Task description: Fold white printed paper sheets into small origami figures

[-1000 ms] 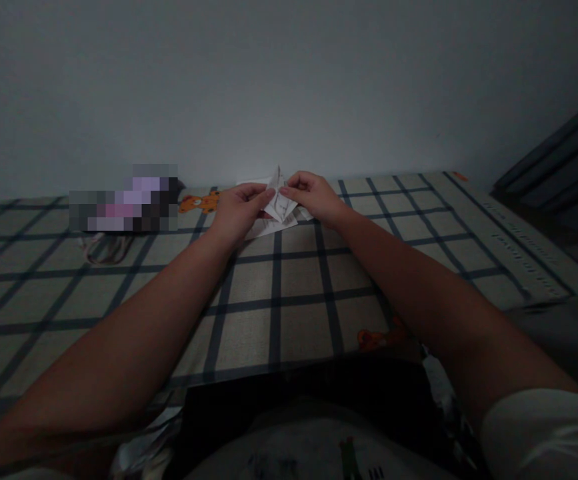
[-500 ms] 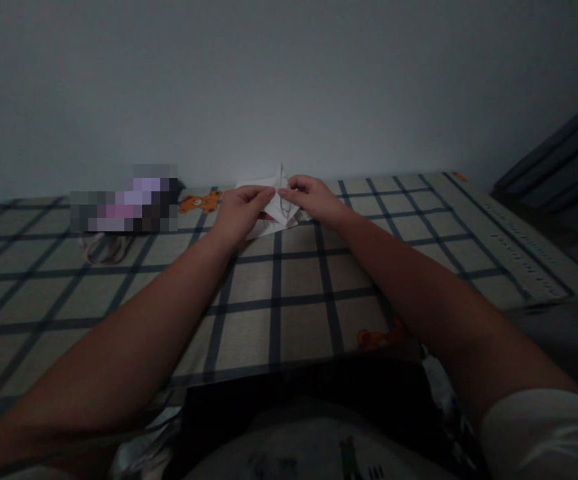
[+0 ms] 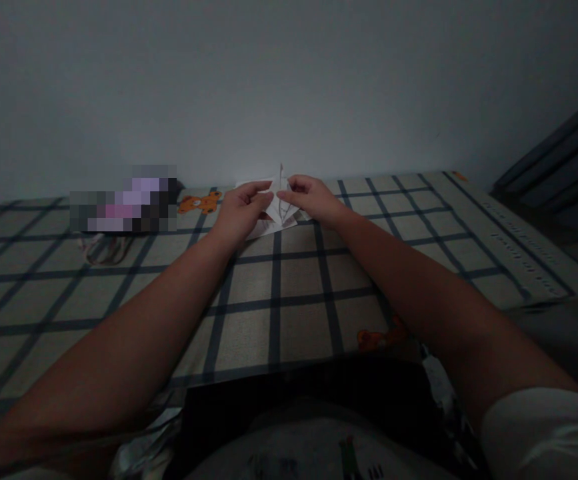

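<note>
A small folded piece of white paper (image 3: 281,203) with a point sticking up is held over the far part of a checked bedsheet (image 3: 279,280). My left hand (image 3: 239,210) pinches its left side and my right hand (image 3: 311,197) pinches its right side, fingertips almost meeting at the paper's middle. Both arms reach straight out from my body. More white paper (image 3: 263,228) lies flat under the hands.
A pixelated purple and dark object (image 3: 123,198) lies at the far left of the bed beside a loop of cord (image 3: 103,248). Orange bear prints (image 3: 199,201) dot the sheet. A plain wall stands behind; a dark slatted frame (image 3: 559,167) is at the right.
The folded paper has turned slightly and its raised point now stands more upright. Both hands stay in place, fingertips shifting a little closer together on the paper.
</note>
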### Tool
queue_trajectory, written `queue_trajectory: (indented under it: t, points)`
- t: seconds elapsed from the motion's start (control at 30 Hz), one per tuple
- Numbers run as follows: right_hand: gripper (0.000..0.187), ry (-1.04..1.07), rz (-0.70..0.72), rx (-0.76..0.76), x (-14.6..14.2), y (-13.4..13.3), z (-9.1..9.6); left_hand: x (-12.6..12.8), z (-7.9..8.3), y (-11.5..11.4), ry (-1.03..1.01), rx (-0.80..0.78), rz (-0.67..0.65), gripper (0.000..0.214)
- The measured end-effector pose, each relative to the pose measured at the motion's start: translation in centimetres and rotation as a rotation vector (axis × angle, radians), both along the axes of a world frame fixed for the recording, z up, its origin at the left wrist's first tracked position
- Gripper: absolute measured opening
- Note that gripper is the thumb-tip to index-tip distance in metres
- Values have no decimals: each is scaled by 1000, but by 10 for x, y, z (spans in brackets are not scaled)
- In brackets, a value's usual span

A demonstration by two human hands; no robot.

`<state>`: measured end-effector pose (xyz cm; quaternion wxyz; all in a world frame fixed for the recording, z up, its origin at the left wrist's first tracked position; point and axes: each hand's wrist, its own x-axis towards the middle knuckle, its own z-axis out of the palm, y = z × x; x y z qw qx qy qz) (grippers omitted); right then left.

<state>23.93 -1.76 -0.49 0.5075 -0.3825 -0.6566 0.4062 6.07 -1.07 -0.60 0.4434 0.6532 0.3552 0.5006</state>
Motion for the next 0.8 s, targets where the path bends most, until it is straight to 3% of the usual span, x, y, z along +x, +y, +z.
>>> queue_trajectory:
  t: [0.13, 0.33, 0.6, 0.8]
  points:
    - [21, -23, -27, 8, 0, -1, 1, 0, -1, 2, -11, -15, -17, 37]
    - [20, 32, -57, 40, -1, 1, 1, 0, 1, 0, -44, -99, -140, 57]
    - [18, 48, 3, -2, -2, -2, 2, -1, -1, 2, -3, -35, -93, 55]
    - [22, 3, -99, 63, -1, 1, 0, 0, 0, 0, -46, -132, -145, 62]
